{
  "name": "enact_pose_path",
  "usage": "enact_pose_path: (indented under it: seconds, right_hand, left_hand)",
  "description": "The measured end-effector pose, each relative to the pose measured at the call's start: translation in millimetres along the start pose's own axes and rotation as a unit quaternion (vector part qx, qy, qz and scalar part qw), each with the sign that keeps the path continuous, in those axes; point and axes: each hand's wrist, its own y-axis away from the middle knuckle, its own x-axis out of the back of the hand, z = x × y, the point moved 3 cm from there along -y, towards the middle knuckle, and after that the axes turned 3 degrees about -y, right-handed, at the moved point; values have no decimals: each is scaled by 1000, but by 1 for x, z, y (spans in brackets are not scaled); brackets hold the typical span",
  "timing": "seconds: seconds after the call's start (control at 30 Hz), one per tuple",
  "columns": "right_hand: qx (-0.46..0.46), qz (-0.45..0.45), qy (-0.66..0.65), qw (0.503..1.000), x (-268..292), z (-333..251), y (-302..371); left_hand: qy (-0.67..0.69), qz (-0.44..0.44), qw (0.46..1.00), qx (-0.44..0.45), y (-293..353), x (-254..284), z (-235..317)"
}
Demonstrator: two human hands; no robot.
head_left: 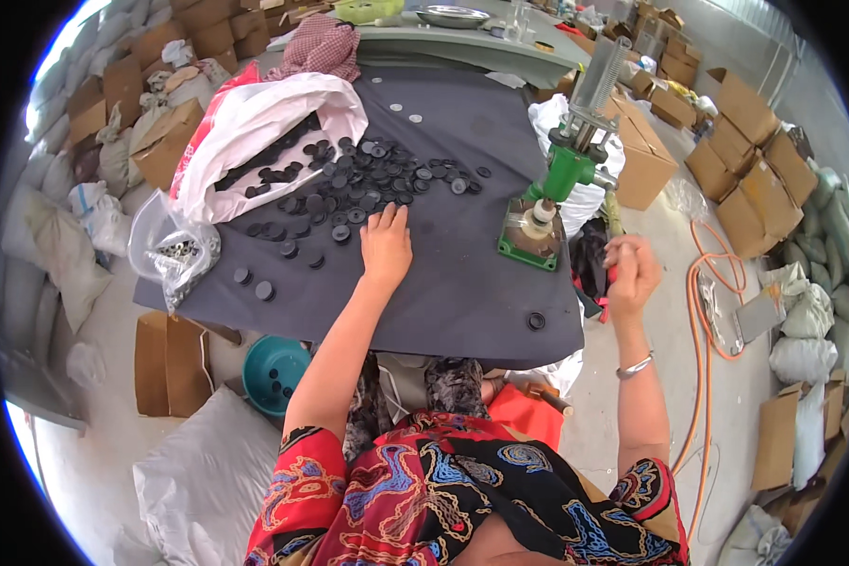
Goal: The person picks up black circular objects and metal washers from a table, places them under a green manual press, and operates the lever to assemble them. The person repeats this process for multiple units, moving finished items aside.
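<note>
My left hand [387, 250] reaches over the dark cloth to the near edge of a pile of round black discs [349, 179]. Its fingers are stretched forward, their tips touching the discs; no disc shows lifted. On the right, my right hand [634, 272] is wrapped round the lever handle [614, 215] of a green hand press [566, 174], a bit of red showing by the fingers. The press stands on the table's right side, with a pale round piece [543, 211] under its ram. A black ring [536, 321] lies near the front right corner.
A white sack [264, 123] spills discs at the table's far left. Beside it, a clear bag [174, 250] holds small metal parts. Below the table edge sits a teal basin [266, 373] with a few discs. Cardboard boxes [641, 156] and an orange hose [698, 377] lie to the right.
</note>
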Motion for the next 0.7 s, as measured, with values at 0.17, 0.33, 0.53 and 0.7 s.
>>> enact_pose_path:
  seconds: [0.17,0.33,0.53,0.7]
  right_hand:
    - [-76,-13,-80,994,0,-18,-70]
    - [-100,1,-99,990,9,-13,-131]
    - [-104,12,-152,983,5,-6,-166]
    - [-106,22,-160,981,10,-2,-170]
  left_hand:
    - [-63,-76,995,-22,11,-6,-13]
    - [-12,-85,995,-44,25,1,7]
    - [44,-50,998,23,19,2,0]
    - [75,-59,995,21,13,-4,3]
